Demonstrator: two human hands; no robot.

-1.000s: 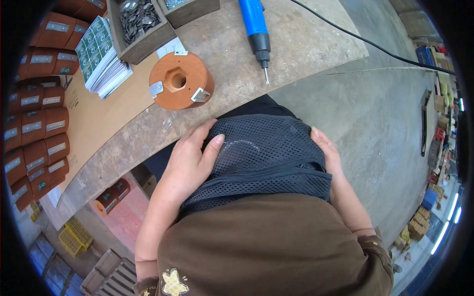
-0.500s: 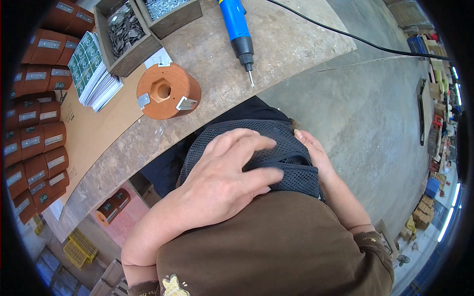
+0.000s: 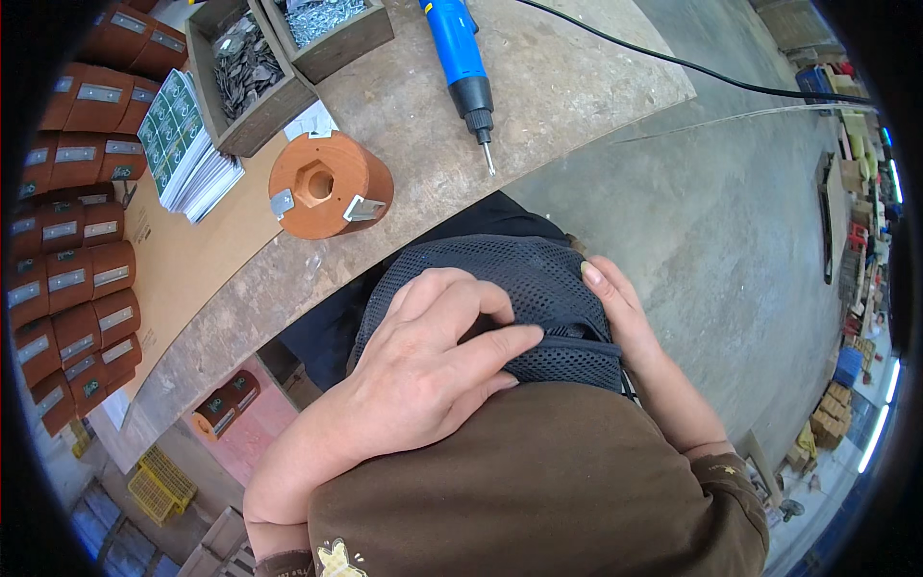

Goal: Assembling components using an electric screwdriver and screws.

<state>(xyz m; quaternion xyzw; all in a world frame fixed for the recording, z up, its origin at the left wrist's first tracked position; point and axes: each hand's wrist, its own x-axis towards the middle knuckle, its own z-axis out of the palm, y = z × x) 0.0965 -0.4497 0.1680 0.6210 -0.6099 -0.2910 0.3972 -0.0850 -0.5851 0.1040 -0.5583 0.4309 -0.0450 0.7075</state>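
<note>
A black mesh bag [image 3: 481, 258] rests on my lap below the table edge. My left hand [image 3: 428, 351] lies across it with bent fingers, the fingertips at the edge of a fold or opening; what is under the palm is hidden. At the bag's right side my right hand [image 3: 620, 306] grips its edge, thumb on top and the other fingers mostly out of sight. Beyond the bag, a round reddish-brown wooden piece [image 3: 341, 207] with a hexagonal recess and metal clips stands on the table. A blue electric screwdriver [image 3: 457, 58] lies farther back, bit toward me.
Wooden bins of dark metal pieces [image 3: 245, 82] and silver screws [image 3: 322, 21] stand at the back left of the table [image 3: 567, 67]. Beside them are a stack of green-and-white cards [image 3: 192, 159] and several rows of brown wooden pieces [image 3: 67, 279]. A black cable [image 3: 692, 69] runs rightward.
The fingers of my left hand have closed in on the bag's fold, and the mesh there has shifted. My right hand keeps its hold at the side. The view has tilted slightly.
</note>
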